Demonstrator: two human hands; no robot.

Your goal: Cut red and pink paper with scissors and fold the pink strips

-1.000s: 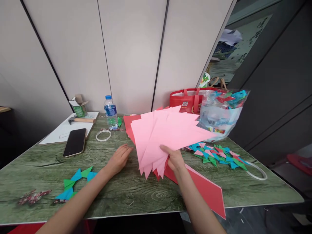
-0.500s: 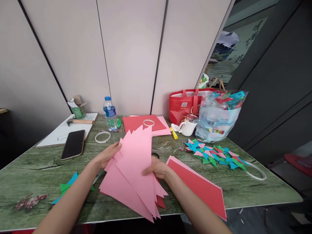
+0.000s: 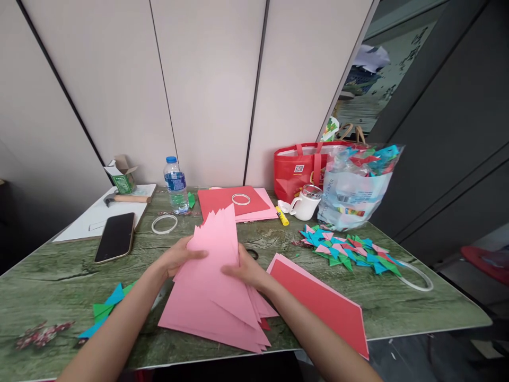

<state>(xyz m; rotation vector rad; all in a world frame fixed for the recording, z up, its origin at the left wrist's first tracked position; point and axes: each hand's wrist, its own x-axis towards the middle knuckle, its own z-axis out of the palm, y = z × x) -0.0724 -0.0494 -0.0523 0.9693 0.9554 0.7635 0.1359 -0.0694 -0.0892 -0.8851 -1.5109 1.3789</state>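
A fanned, uneven stack of pink paper sheets (image 3: 217, 286) is held between my hands above the table's front edge. My left hand (image 3: 181, 257) grips its left side, thumb on top and fingers underneath. On the right side, my right hand (image 3: 248, 269) pinches the stack with its thumb on the face and its other fingers behind. A bit of red paper peeks out below the stack. Right of my right hand lies a red sheet (image 3: 318, 302) on pink paper. Blue and green folded paper pieces (image 3: 104, 310) lie partly hidden behind my left forearm.
Red and pink sheets (image 3: 207, 201) lie at the back under a white ring. Around them are a water bottle (image 3: 176, 185), glue stick (image 3: 282, 216), white mug (image 3: 306, 204), red bag (image 3: 292, 172), phone (image 3: 115, 237), hammer (image 3: 129, 198) and a folded-paper cluster (image 3: 350, 249).
My left thumb has come over onto the face of the stack. The pink sheets have drawn closer together, and their top has shifted slightly left.
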